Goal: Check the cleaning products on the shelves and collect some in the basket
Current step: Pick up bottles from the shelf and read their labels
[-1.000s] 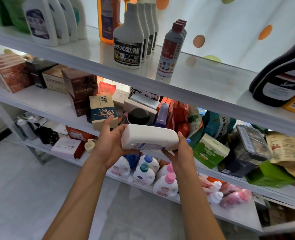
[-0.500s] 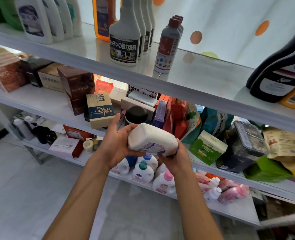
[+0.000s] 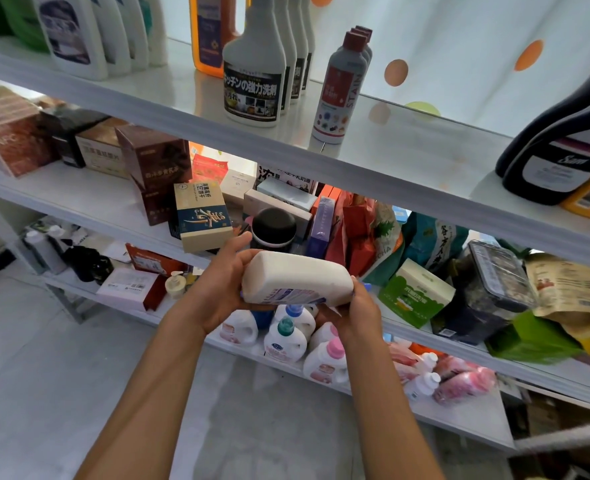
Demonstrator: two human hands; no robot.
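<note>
Both hands held the white bottle (image 3: 297, 277) sideways before the middle shelf (image 3: 89, 206), the left hand (image 3: 219, 289) with its grip curled round the base and the right hand (image 3: 355, 311) clasping the capped end from below.

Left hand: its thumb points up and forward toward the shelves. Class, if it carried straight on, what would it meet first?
Probably the black round lid just beyond the left hand, which grips the white bottle; depth is unclear.
</note>
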